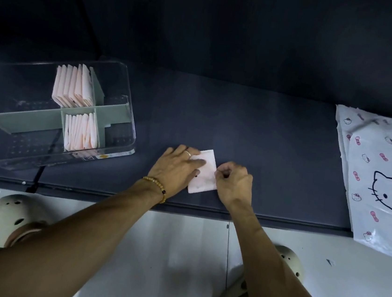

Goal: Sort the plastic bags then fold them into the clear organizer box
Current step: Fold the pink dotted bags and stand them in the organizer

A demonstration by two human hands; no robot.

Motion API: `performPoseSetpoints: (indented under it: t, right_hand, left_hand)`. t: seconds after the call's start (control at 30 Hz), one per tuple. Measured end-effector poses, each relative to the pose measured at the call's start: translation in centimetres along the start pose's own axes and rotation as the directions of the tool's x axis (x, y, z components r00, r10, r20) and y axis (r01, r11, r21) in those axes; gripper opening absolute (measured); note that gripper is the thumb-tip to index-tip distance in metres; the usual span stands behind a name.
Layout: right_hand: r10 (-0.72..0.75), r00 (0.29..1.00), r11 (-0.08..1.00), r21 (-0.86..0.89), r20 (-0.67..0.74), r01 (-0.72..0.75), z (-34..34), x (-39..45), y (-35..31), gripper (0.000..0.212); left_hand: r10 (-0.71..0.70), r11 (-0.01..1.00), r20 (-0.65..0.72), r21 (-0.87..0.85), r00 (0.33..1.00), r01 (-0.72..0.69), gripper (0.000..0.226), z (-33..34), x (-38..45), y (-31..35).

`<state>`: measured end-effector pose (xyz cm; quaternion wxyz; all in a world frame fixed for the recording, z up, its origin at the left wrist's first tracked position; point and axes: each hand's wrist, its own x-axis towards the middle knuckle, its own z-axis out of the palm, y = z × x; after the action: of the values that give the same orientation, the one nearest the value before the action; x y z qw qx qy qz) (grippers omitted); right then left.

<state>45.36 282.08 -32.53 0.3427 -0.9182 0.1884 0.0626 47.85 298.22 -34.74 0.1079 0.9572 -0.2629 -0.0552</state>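
Note:
A small folded pale pink plastic bag (204,173) lies on the dark table near its front edge. My left hand (177,164) lies flat on the bag's left part, fingers straight, pressing it down. My right hand (233,184) pinches the bag's right edge with curled fingers. The clear organizer box (125,76) stands at the left, with grey-green dividers (22,120). Two of its compartments hold upright rows of folded pink bags (75,87), one row behind the other.
A stack of unfolded white bags (380,169) printed with a cartoon cat and pink bows lies at the right end of the table, hanging over the front edge. The dark table (265,131) meets a dark wall behind. My feet in pale clogs show on the white floor.

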Motion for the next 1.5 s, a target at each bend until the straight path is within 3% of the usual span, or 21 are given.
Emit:
performPoseSetpoints:
  t: [0.1, 0.2, 0.3, 0.5, 0.57, 0.67, 0.7, 0.93, 1.13, 1.33, 1.5]
  right_hand:
    - [-0.058, 0.981, 0.998, -0.044, -0.185, 0.051, -0.5, -0.4, 0.7, 0.015]
    - [-0.263, 0.905, 0.957, -0.208, -0.333, 0.201, -0.2, -2.1, 2.0, 0.017]
    - [-0.368, 0.9, 0.895, -0.353, -0.234, 0.274, 1.4, -3.8, 3.2, 0.032]
    - [-0.361, 0.926, 0.855, -0.436, -0.108, 0.282, 2.7, -4.0, 5.1, 0.043]
    - [-0.362, 0.926, 0.856, -0.431, -0.103, 0.286, 2.8, -4.0, 5.3, 0.045]
    - [-0.38, 0.915, 0.856, -0.424, -0.132, 0.295, 2.9, -4.0, 5.4, 0.045]
    - [-0.382, 0.914, 0.858, -0.42, -0.138, 0.295, 2.9, -4.0, 5.4, 0.045]
    - [-0.391, 0.907, 0.855, -0.424, -0.153, 0.297, 3.0, -3.9, 5.6, 0.046]
    - [-0.394, 0.901, 0.861, -0.416, -0.182, 0.293, 3.1, -3.9, 5.6, 0.045]
    - [-0.388, 0.906, 0.869, -0.397, -0.172, 0.297, 3.1, -3.7, 5.7, 0.047]
    - [-0.386, 0.913, 0.874, -0.368, -0.133, 0.316, 2.8, -3.7, 5.8, 0.045]
  left_hand:
    - [-0.036, 0.999, -0.008, 0.022, 0.999, 0.036, 0.032, -0.3, 0.7, 0.6]
    - [-0.115, 0.993, -0.046, 0.014, 0.992, 0.116, 0.032, -0.1, 0.4, 1.2]
    - [-0.176, 0.984, -0.102, -0.007, 0.979, 0.176, 0.031, 0.2, -0.7, 1.9]
    - [-0.167, 0.981, -0.192, 0.062, 0.967, 0.181, 0.026, 0.2, -1.7, 1.8]
    - [-0.067, 0.992, -0.172, 0.097, 0.983, 0.084, 0.033, 0.2, -1.1, 2.0]
    - [0.228, 0.973, -0.049, 0.045, 0.972, -0.226, 0.048, 0.8, 0.7, 3.3]
    - [0.268, 0.963, -0.002, 0.011, 0.963, -0.268, 0.053, 1.2, 1.2, 3.6]
    - [0.323, 0.945, 0.068, -0.075, 0.944, -0.318, 0.048, 1.8, 2.2, 0.8]
    - [0.152, 0.988, 0.027, -0.038, 0.988, -0.151, 0.047, 0.5, 0.6, -4.0]
    - [0.005, 0.995, -0.024, -0.103, 1.0, -0.008, 0.05, -0.2, 1.0, -2.0]
    - [-0.106, 0.991, -0.099, 0.073, 0.989, 0.113, 0.035, -0.8, 3.7, 0.8]
